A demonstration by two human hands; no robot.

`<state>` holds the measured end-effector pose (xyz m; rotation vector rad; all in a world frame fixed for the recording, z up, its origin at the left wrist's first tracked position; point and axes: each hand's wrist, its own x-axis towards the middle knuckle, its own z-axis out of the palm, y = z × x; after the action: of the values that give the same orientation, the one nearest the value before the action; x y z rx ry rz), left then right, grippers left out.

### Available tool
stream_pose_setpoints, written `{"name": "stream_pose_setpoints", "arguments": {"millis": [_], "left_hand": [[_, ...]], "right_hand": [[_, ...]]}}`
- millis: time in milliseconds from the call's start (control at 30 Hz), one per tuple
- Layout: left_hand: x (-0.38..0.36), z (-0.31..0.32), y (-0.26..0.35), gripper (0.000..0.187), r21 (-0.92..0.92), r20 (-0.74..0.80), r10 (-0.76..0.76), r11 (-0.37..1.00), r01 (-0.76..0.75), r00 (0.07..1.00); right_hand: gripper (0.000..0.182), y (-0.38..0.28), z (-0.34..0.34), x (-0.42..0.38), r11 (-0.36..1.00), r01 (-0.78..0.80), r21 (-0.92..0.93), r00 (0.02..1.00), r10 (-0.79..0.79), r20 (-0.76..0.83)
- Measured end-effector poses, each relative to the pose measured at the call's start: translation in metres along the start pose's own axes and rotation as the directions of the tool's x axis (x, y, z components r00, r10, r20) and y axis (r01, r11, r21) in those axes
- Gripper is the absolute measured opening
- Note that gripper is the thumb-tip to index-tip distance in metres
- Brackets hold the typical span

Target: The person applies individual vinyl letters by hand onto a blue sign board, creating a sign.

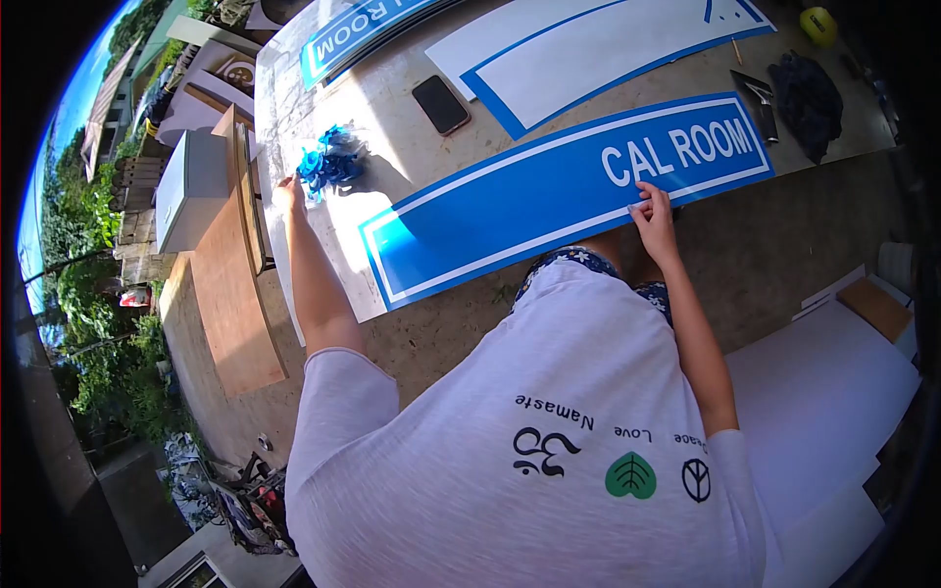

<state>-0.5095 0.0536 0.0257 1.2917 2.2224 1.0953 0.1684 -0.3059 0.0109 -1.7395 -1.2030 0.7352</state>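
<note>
A long blue sign (510, 211) with a white border line and the white words "CAL ROOM" lies along the near edge of the table. My right hand (655, 218) is over its lower edge, just below the lettering. Its fingers are curled with the tips close together; whatever they may pinch is too small to make out. At the table's left side, my left hand (288, 193) has its closed fingertips against a crumpled clump of shiny blue scraps (330, 162).
A phone (441, 105), another blue-edged sign (618, 59) and stacked signs (368, 34) lie on the table (392, 147). At right are a knife-like tool (765, 106), a dark cloth (806, 103) and a yellow roll (818, 26). White sheets (814, 392) stand below right.
</note>
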Motion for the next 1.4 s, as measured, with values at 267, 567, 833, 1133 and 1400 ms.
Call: {"name": "stream_pose_setpoints", "arguments": {"millis": [267, 567, 833, 1133, 1400], "left_hand": [[-0.082, -0.001, 0.073, 0.063, 0.675, -0.17, -0.011, 0.727, 0.124, 0.985], [-0.225, 0.071, 0.157, 0.045, 0.377, -0.059, 0.75, 0.628, -0.681, 0.659], [-0.319, 0.206, 0.216, 0.046, -0.04, 0.306, 0.807, 0.541, -0.84, 0.505], [-0.298, 0.298, 0.23, 0.056, -0.095, 0.269, 0.824, 0.538, -0.837, 0.499], [-0.298, 0.298, 0.23, 0.055, -0.037, 0.29, 0.804, 0.552, -0.833, 0.52]], "right_hand": [[0.043, -0.002, 0.001, 0.0, 0.999, 0.003, -0.04, 1.0, -0.003, -0.018], [0.043, 0.0, 0.004, 0.001, 0.999, -0.004, -0.032, 0.999, 0.002, -0.054], [0.036, -0.025, 0.008, -0.006, 0.989, 0.039, -0.142, 0.998, -0.044, -0.034], [0.014, -0.046, 0.028, 0.021, 0.943, 0.199, -0.268, 0.976, -0.215, -0.034], [0.017, -0.012, -0.027, 0.107, 0.979, -0.075, 0.189, 0.788, 0.174, -0.59]]}}
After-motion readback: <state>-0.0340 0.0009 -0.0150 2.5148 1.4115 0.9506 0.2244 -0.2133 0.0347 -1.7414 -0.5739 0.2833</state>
